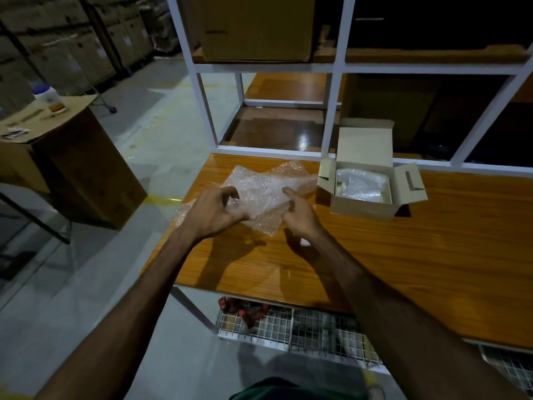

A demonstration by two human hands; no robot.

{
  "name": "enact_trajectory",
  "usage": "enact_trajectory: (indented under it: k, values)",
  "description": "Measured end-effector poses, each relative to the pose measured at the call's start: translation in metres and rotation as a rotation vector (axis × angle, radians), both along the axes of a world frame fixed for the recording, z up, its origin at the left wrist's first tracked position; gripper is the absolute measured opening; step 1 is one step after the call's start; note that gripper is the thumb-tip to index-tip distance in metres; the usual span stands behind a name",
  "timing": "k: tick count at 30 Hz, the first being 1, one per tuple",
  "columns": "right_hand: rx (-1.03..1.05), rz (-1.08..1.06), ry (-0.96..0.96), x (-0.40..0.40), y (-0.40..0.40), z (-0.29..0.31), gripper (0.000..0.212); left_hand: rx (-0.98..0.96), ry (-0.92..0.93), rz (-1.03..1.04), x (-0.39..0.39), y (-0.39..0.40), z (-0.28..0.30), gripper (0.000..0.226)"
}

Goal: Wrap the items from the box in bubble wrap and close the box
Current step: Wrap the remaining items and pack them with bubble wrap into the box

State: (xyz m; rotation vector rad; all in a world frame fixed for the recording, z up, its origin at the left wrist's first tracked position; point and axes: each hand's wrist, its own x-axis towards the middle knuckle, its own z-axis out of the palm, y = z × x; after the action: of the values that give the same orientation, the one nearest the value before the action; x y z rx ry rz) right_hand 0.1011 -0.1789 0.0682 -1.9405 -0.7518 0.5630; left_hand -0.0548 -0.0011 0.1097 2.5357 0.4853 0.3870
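One sheet of bubble wrap (268,192) lay crumpled on the wooden table (432,255), near its left end, with one corner running under the left wrist toward the table edge. Two hands worked it. The left hand (215,210) had its fingers curled and pinched the wrap at the sheet's left-middle part. The right hand (301,212) sat on the sheet's right edge, index finger stretched forward onto the plastic, other fingers curled under; whether those actually held the wrap could not be told.

One small cardboard box (366,192) stood on the table just to the right of the sheet, apart from both hands. Its lid stood up at the back, and two side flaps were spread out. Inside was one bundle (360,184) in clear plastic or bubble wrap; contents not readable.

Behind the table rose one white metal shelf frame (334,82) with one big carton (253,27) on an upper level. One large brown carton (83,168) stood on the floor to the left, with one white jar (49,98) with a blue lid on top. One wire basket (288,327) sat under the table with red items in it.
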Motion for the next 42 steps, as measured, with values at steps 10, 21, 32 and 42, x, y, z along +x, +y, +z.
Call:
enact_trajectory:
  k: [10, 21, 32, 42]
  values:
    - [0.017, -0.253, -0.216, 0.005, -0.049, -0.006, 0.078, 0.278, -0.039, -0.157, 0.008, -0.010, -0.010, 0.030]
    - [0.183, -0.140, 0.463, 0.004, -0.117, -0.018, 0.100, 0.374, -0.121, -0.379, 0.033, -0.068, -0.017, 0.055]
    - [0.349, -0.035, 0.732, 0.034, -0.119, 0.004, 0.078, 0.524, -0.111, -0.414, 0.035, -0.106, -0.011, 0.033]
    - [0.625, -0.315, 0.843, 0.064, -0.186, 0.014, 0.059, 0.577, -0.080, -0.221, 0.022, -0.151, -0.034, 0.030]
